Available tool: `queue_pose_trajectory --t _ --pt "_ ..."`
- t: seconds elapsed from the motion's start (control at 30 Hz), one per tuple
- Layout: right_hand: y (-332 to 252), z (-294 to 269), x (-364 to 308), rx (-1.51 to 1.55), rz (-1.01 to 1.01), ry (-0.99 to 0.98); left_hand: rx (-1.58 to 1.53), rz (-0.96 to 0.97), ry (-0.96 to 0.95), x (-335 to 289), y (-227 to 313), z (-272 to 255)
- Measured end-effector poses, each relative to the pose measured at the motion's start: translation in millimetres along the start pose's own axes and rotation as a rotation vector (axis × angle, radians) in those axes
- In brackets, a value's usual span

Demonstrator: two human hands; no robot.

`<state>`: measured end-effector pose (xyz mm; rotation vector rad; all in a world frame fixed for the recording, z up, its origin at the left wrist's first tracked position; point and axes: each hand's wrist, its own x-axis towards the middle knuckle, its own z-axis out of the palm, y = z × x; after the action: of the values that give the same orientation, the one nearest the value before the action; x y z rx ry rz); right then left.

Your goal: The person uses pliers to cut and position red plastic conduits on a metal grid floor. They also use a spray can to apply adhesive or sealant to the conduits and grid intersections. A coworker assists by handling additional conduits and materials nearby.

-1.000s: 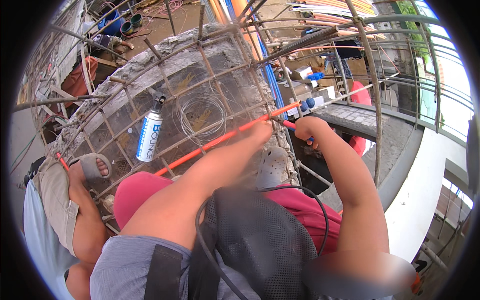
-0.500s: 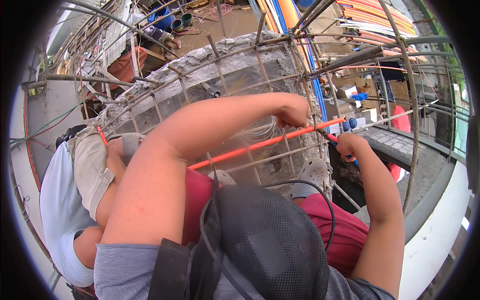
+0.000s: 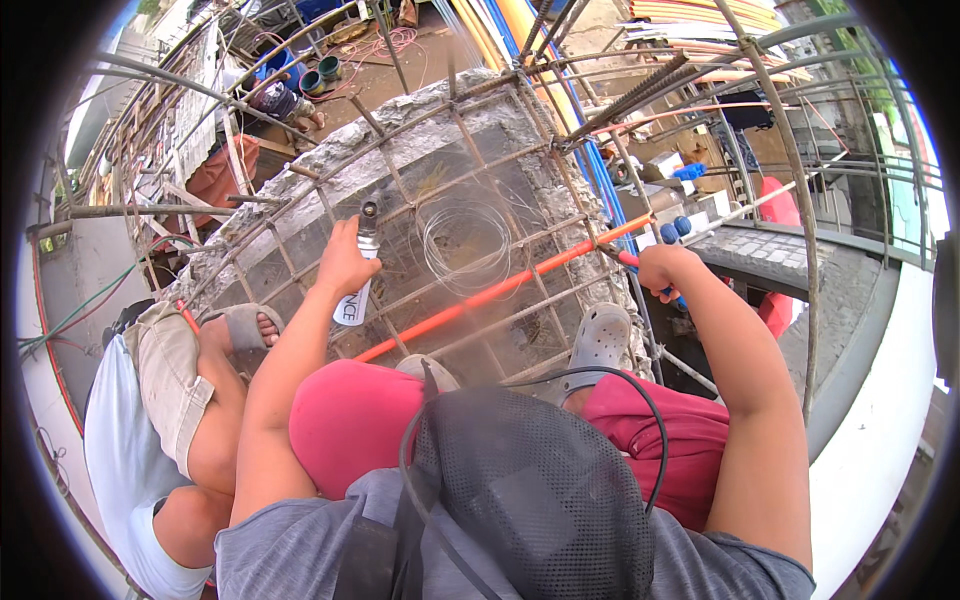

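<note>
Gripping the upper part of a white and silver spray can (image 3: 351, 305), the left hand (image 3: 346, 260) is curled nearly closed; its far-side fingertips are hidden. The can's long axis runs away from the person, black top farthest and leaning slightly right. Next, between the two hands, lies a loose wire coil (image 3: 430, 250), touched by neither. An orange tube (image 3: 500, 290) runs below it, rising from lower left to upper right; the right hand (image 3: 668, 268) is nearer, near the tube's upper end. That hand is closed around a red-and-blue-handled tool (image 3: 627, 258), its head reaching left to the bars; whether it bites on anything cannot be told. Underneath is a steel bar grid (image 3: 368, 117) over a grey slab with a broken concrete edge (image 3: 325, 145). Around the work, a co-worker (image 3: 135, 430) in light blue occupies the far left, blue pipes (image 3: 590, 150) extend beyond the slab, and a brick-patterned ledge (image 3: 775, 248) stands right.
</note>
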<state>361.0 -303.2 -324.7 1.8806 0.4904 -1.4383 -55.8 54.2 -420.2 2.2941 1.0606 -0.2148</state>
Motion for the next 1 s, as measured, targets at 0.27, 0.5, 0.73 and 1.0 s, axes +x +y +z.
queue_pose_trajectory --t 0.27,0.5,0.73,1.0 --pt "-4 -4 -20 -0.051 -0.074 0.017 -1.035 0.389 0.109 -64 32 -188" --pt "4 0 -36 0.008 -0.172 0.146 -0.766 1.048 0.642 -146 116 -285" --pt "4 -3 -43 0.032 -0.161 0.153 -0.660 1.151 0.560 -177 143 -279" --pt "8 -4 -49 0.020 -0.182 0.161 -1.395 1.207 0.345 -171 147 -269"
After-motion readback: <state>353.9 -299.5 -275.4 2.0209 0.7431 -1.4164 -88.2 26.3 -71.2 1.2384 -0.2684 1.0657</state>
